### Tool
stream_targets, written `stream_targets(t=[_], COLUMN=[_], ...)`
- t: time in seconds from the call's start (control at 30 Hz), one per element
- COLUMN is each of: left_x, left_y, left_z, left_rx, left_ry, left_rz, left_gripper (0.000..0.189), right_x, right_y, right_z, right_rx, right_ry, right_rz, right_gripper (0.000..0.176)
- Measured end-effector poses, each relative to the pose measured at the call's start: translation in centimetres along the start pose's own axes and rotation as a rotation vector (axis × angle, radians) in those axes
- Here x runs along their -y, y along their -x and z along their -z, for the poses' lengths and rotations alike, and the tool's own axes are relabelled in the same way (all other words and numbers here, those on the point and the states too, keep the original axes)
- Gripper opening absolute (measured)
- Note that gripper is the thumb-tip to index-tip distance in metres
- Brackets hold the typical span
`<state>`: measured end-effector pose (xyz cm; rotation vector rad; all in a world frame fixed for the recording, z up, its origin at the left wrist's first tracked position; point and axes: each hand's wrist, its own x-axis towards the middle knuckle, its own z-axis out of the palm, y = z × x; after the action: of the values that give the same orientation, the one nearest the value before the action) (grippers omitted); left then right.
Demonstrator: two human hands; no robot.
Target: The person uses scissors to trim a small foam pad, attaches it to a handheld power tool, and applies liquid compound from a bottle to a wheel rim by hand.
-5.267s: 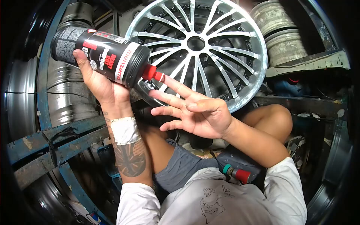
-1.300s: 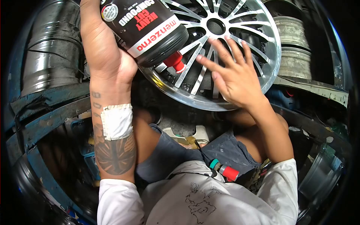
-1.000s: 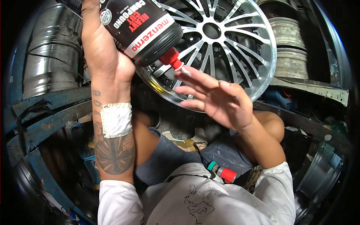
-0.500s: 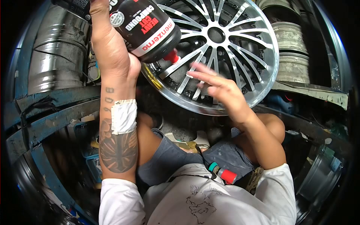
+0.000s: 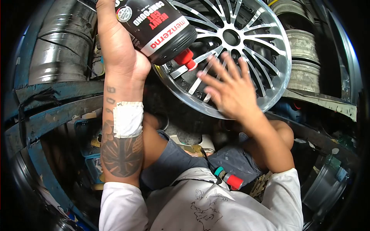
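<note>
My left hand (image 5: 123,54) is wrapped round a black bottle of heavy cut compound (image 5: 158,29). The bottle is tilted, its red nozzle (image 5: 185,58) pointing down over the wheel. Beneath it lies a silver alloy wheel rim (image 5: 249,37) with many thin spokes and a polished lip. My right hand (image 5: 233,92) is spread over the lower part of the rim, just right of the nozzle, palm down and holding nothing. Its fingertips are blurred by motion and overlap the spokes. The upper end of the bottle is cut off by the frame.
Steel wheels (image 5: 63,42) are stacked at the left, and dusty grey ones (image 5: 302,57) at the right. Blue metal frame bars (image 5: 54,94) run along both sides. A blue plastic basket (image 5: 83,134) sits low at the left. A red cylinder with a teal end (image 5: 233,181) rests at my lap.
My right hand has turned and opened its fingers wider; white paste showed on a fingertip before. The bottle has shifted slightly right in view, along with the rim.
</note>
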<state>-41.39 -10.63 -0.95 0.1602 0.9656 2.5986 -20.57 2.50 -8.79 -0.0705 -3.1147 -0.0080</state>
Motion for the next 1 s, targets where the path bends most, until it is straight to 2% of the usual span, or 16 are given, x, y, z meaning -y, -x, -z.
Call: stream_targets(t=[0.07,0.13,0.23,0.27,0.3,0.33,0.4,0.47,0.5,0.6,0.67,0.7,0.83,0.93,0.97,1.0], left_x=[0.0,-0.5,-0.8,-0.7,-0.8,-0.8,-0.6,-0.6,-0.5,-0.1,0.2,0.2,0.6,0.6,0.5,0.3], left_y=[0.0,0.4,-1.0,-1.7,-1.4,-1.4,-0.4,0.0,0.2,0.4,0.4,0.5,0.3,0.2,0.2,0.2], left_z=[0.0,-0.1,2.2,3.3,3.1,3.3,1.8,1.2,0.7,0.2,-0.2,-0.1,0.1,-0.1,-0.1,-0.3], left_rx=[0.028,0.082,0.118,0.126,0.027,0.066,-0.018,-0.028,-0.016,0.03,0.009,0.01,0.093,0.1,0.101,0.084], left_ry=[0.01,-0.001,-0.045,-0.067,-0.094,-0.09,-0.094,-0.125,-0.132,-0.199,-0.243,-0.253,-0.22,-0.182,-0.227,-0.274], left_rz=[0.009,0.035,0.085,0.11,0.12,0.114,0.101,0.063,0.046,-0.009,-0.068,-0.06,-0.022,-0.04,-0.073,-0.126], left_gripper=[0.037,0.038,0.046,0.049,0.048,0.048,0.047,0.049,0.051,0.062,0.065,0.066,0.07,0.07,0.071,0.071], right_x=[-1.6,-1.5,0.5,0.3,-0.7,-2.2,-4.6,-4.7,-4.1,-0.8,0.4,0.8,1.3,1.2,1.1,0.6], right_y=[-0.6,-0.4,0.4,0.5,0.2,-0.2,-0.8,-0.8,-0.5,0.3,1.0,1.1,0.9,1.0,1.2,1.4], right_z=[0.6,0.3,-0.2,-0.4,-0.5,-0.4,1.3,2.1,2.1,3.3,3.2,3.9,2.7,3.0,2.6,2.4], right_rx=[-0.046,-0.054,0.112,0.135,0.081,0.031,-0.074,-0.161,-0.174,0.134,0.246,0.243,0.261,0.316,0.278,0.243], right_ry=[0.103,0.081,-0.145,-0.211,-0.143,-0.074,0.077,-0.165,-0.532,-1.649,-2.262,-2.336,-2.747,-2.948,-2.915,-2.794], right_rz=[-0.076,-0.045,0.242,0.238,0.178,0.112,-0.075,-0.139,-0.119,-0.098,-0.127,-0.127,-0.049,-0.063,-0.062,-0.072], right_gripper=[0.041,0.041,0.039,0.037,0.037,0.036,0.04,0.043,0.046,0.061,0.073,0.078,0.073,0.06,0.059,0.068])
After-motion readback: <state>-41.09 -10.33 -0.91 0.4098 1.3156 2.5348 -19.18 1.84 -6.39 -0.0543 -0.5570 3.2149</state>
